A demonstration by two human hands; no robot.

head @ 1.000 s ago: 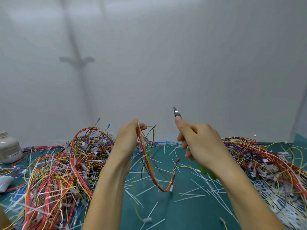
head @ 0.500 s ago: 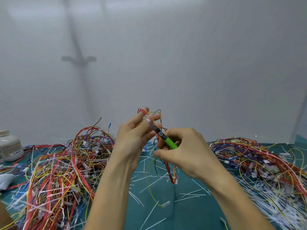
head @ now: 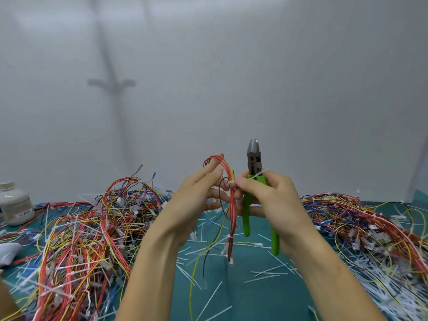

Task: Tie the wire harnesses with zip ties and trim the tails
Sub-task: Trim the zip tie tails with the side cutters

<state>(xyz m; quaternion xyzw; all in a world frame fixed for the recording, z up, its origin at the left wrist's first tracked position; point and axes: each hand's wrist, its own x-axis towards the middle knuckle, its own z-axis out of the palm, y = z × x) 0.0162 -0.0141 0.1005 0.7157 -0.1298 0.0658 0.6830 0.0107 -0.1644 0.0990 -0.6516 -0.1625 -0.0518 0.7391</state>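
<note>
We've got a white plastic jar (head: 15,205) with screw lid and label, upright at far left on the teal table mat (head: 266,297). Just in front of the jar, at the left edge, there's a pale grey rounded object (head: 8,250); we can't tell what it is. Behind the jar is a plain white wall (head: 278,77). Up and right of the jar, the wall carries a blurry cross-shaped shadow (head: 111,83).

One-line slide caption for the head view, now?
Left hand holds a red wire harness while the right hand, gripping green-handled cutters, pinches its white zip tie.
</note>
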